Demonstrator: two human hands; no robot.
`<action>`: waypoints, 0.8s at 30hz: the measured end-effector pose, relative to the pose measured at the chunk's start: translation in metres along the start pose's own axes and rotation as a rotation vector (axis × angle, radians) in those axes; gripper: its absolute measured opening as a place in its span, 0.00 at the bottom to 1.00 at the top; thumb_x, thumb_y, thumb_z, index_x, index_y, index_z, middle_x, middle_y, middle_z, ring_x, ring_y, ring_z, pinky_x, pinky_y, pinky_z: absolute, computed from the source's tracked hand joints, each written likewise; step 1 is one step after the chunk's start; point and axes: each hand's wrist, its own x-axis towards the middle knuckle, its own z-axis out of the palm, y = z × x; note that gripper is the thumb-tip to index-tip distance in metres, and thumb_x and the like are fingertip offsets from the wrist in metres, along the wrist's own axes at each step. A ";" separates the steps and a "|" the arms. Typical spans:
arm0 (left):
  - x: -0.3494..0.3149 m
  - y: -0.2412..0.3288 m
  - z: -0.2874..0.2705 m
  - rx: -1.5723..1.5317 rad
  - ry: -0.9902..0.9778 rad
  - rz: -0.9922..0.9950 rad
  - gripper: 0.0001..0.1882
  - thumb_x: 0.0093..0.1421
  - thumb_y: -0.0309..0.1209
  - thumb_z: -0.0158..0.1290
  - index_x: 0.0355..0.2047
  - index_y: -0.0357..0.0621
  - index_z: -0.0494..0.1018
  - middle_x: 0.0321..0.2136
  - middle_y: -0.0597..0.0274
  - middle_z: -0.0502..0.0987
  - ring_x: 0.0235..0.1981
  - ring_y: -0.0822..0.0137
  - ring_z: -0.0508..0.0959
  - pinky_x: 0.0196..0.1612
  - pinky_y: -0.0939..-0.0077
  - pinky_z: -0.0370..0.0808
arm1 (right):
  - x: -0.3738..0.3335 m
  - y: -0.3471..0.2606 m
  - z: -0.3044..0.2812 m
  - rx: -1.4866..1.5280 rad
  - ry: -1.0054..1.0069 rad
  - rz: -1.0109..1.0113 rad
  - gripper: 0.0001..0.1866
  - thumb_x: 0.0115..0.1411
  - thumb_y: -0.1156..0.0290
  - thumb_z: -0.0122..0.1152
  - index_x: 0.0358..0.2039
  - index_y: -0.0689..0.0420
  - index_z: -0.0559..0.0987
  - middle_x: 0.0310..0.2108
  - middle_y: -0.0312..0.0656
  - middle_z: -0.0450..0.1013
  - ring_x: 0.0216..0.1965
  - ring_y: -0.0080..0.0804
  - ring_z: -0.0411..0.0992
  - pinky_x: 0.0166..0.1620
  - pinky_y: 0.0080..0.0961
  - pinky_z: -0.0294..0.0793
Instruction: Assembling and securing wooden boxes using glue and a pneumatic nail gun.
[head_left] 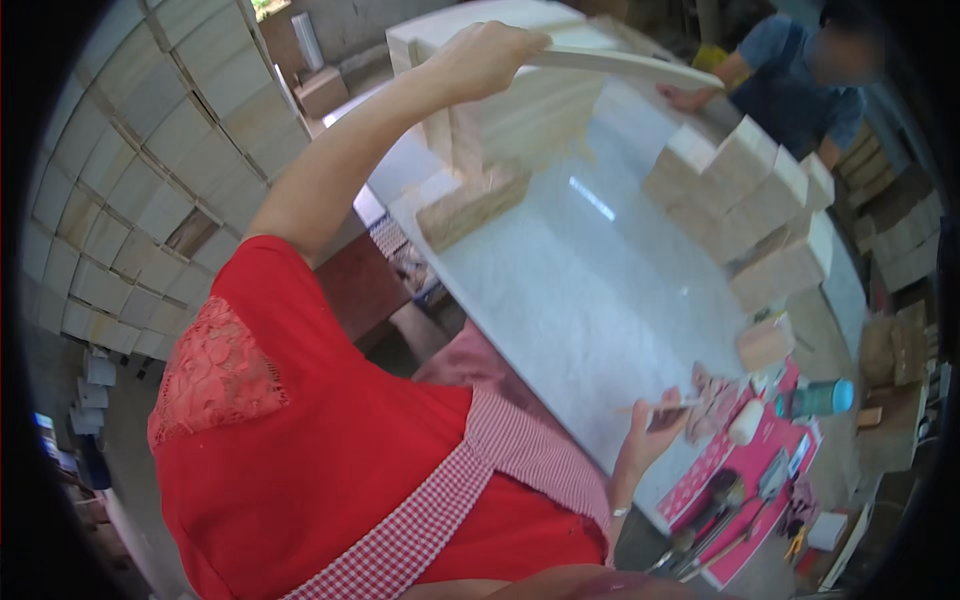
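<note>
My left arm stretches up across the far side of the table, and my left hand (490, 62) is closed around the end of a thin pale wooden strip (630, 66). Below it stands a pile of pale wooden boxes or panels (510, 120), with a lower wooden block (472, 208) at its near side. At the near right of the table, my right hand (648, 440) pinches a slim pale stick (665, 404), whose kind I cannot make out. A crumpled pinkish cloth (712, 400) lies just beyond that hand.
Pale wooden blocks (740, 185) are stacked along the table's (590, 290) right side. A pink mat (740, 520) with tools, a white bottle (746, 422) and a teal bottle (822, 398) lie near right. A co-worker (790, 90) is at far right. Boxes (130, 190) form a wall at left.
</note>
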 end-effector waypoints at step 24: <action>-0.135 0.171 0.178 -0.241 -0.511 0.469 0.48 0.42 0.56 0.66 0.59 0.45 0.66 0.55 0.52 0.69 0.58 0.50 0.68 0.63 0.51 0.62 | -0.002 -0.018 0.028 -0.192 -0.412 0.030 0.50 0.45 0.77 0.69 0.68 0.60 0.53 0.67 0.49 0.57 0.68 0.42 0.57 0.68 0.37 0.59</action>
